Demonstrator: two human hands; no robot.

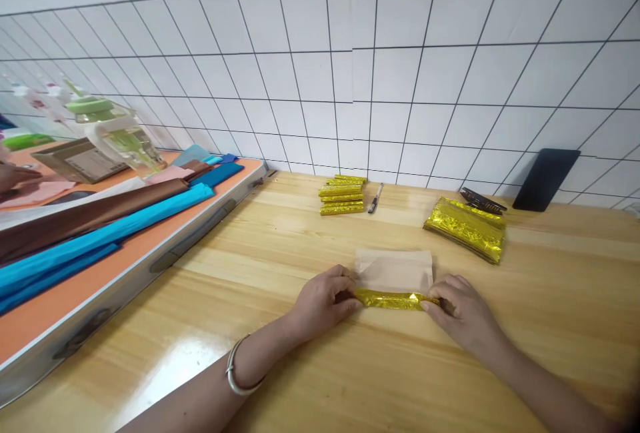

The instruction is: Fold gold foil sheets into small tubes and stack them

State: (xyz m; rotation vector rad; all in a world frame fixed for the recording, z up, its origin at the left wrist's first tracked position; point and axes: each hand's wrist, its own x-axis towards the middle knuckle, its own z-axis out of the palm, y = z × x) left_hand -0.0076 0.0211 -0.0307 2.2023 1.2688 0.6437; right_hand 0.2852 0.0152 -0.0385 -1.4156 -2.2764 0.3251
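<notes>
A sheet of gold foil paper (393, 269) lies on the wooden table with its pale back facing up. Its near edge is folded over into a shiny gold strip (390, 299). My left hand (327, 299), with a bangle at the wrist, pinches the left end of that strip. At the right end, my right hand (457, 306) grips the same folded edge between thumb and fingers. Beyond it, to the right, sits a stack of gold foil sheets (465, 227). Several rolled gold foil tubes (343, 196) lie in a small pile near the wall.
A pen (375, 198) lies beside the rolled tubes. A dark hair clip (483, 201) and a black phone (545, 179) are by the tiled wall. On the left, an orange-topped table (30, 329) holds folded coloured paper (120, 236), a green-lidded bottle (110, 129) and a cardboard box (75, 159); another person's hand (15, 179) shows there.
</notes>
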